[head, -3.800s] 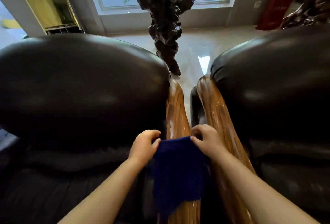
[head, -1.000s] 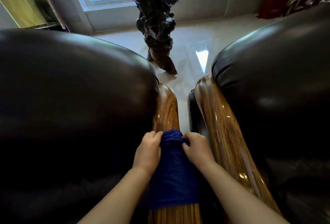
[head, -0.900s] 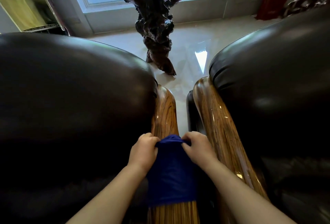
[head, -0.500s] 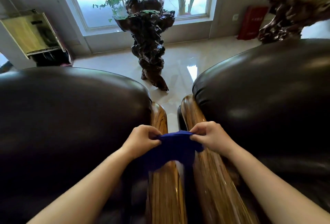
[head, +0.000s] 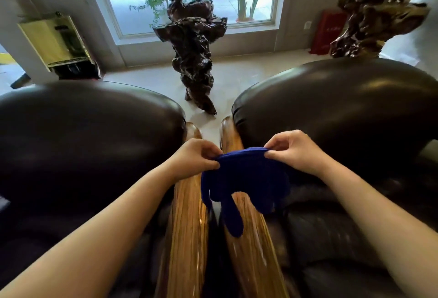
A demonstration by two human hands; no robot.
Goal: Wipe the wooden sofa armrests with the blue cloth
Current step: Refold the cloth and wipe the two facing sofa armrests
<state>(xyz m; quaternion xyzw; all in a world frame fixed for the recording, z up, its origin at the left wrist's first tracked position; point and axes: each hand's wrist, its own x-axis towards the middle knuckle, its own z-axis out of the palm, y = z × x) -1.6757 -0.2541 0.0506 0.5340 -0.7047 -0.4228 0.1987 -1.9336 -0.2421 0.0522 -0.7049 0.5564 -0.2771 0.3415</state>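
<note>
Two glossy wooden armrests run side by side between two dark leather sofas: the left armrest (head: 187,226) and the right armrest (head: 253,250). I hold the blue cloth (head: 246,179) lifted above the right armrest. My left hand (head: 196,157) pinches its left top corner and my right hand (head: 291,150) pinches its right top corner. The cloth hangs down in loose folds, and its lowest flap reaches the right armrest's surface. The far part of the right armrest is hidden behind the cloth.
Dark leather backrests rise on the left (head: 90,136) and right (head: 343,112). Beyond them a gnarled dark wood sculpture (head: 196,60) stands on the pale floor before a window. Another root sculpture (head: 374,13) is at the back right, a red box (head: 324,32) beside it.
The cloth has come off the left armrest, where both hands pressed it a second ago, and moved up and to the right. My view has tilted up.
</note>
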